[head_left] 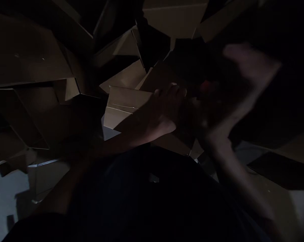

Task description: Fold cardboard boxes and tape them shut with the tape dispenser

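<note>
Fingers of the left hand (164, 109) curl close together, in a narrow hook, against a folded tan corrugated cardboard box (124, 104), which lies just left of them and shows a thin crease across its face. The dim head-camera view does not show whether they grip the cardboard or only press on it. Up and to the right of those fingers, the right hand (247, 74) is smeared by motion blur. It looks spread wide, but the blur leaves its exact state and any contents uncertain. Between the two hands sits a small red spot (206, 88), too dark to identify. Beyond the left fingers rises a jumbled heap of angular tan cardboard pieces (124, 77), much of it in deep shadow. Below the fingers, the person's dark shirt (141, 201) fills the lower middle of the frame. Well down and left of them shows a pale floor (5, 198), while well to the right, past the right forearm, lies a flat dark sheet (280, 169).
</note>
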`<move>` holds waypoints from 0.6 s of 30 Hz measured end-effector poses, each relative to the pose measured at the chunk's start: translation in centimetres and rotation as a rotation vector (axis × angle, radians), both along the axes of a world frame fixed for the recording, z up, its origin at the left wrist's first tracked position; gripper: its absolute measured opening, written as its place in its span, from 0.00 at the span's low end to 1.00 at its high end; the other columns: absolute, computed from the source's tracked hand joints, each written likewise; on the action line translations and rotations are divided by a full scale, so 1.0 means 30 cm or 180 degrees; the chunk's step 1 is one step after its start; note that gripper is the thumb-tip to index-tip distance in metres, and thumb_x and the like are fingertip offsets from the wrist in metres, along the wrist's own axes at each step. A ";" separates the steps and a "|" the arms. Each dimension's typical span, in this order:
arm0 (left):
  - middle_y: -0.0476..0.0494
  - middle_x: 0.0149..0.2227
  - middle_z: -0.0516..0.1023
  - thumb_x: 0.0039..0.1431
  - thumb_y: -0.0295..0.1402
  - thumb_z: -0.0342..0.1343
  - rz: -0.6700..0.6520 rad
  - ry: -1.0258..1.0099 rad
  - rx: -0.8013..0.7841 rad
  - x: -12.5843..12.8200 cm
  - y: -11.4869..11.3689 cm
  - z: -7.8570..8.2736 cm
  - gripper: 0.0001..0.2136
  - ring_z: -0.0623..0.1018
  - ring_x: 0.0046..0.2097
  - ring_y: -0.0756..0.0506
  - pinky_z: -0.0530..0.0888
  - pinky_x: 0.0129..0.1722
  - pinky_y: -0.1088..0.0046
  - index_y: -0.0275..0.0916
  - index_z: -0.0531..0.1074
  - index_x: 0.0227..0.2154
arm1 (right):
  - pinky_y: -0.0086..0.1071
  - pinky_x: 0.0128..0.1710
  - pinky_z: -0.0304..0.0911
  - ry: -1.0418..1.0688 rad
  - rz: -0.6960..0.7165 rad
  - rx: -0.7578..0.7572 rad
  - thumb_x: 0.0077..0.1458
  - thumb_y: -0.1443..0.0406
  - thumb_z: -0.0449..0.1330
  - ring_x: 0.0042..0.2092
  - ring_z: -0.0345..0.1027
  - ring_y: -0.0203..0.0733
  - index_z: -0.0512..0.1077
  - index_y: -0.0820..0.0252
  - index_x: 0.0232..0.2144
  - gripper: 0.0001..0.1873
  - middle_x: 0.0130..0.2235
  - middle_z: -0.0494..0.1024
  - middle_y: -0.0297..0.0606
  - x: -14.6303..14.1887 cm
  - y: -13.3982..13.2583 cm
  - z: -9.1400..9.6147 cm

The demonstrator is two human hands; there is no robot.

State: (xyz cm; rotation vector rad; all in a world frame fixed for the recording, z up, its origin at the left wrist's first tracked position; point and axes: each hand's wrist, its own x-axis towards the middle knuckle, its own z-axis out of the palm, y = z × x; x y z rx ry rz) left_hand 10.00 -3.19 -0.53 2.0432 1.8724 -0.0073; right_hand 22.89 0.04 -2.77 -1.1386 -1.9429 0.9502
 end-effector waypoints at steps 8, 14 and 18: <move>0.30 0.64 0.68 0.75 0.32 0.36 -0.0025 0.0021 0.0600 -0.004 -0.024 -0.038 0.21 0.67 0.66 0.35 0.64 0.65 0.56 0.28 0.64 0.61 | 0.59 0.66 0.52 -0.0384 -0.0007 0.0801 0.71 0.57 0.44 0.69 0.50 0.54 0.58 0.52 0.64 0.23 0.64 0.63 0.47 -0.062 0.025 -0.030; 0.30 0.59 0.72 0.69 0.25 0.44 -0.0042 0.0051 0.0712 -0.093 -0.069 -0.038 0.15 0.65 0.67 0.34 0.70 0.61 0.57 0.30 0.69 0.54 | 0.58 0.64 0.56 -0.0779 0.0032 0.1054 0.70 0.61 0.43 0.68 0.54 0.55 0.60 0.57 0.64 0.24 0.60 0.66 0.52 -0.056 0.032 -0.056; 0.34 0.60 0.72 0.73 0.31 0.40 0.0590 0.0110 0.1142 -0.233 -0.123 -0.049 0.17 0.64 0.68 0.36 0.70 0.61 0.53 0.36 0.67 0.57 | 0.58 0.63 0.58 -0.0934 0.0265 0.1085 0.68 0.65 0.44 0.68 0.54 0.55 0.62 0.57 0.63 0.24 0.60 0.67 0.52 -0.060 0.033 -0.057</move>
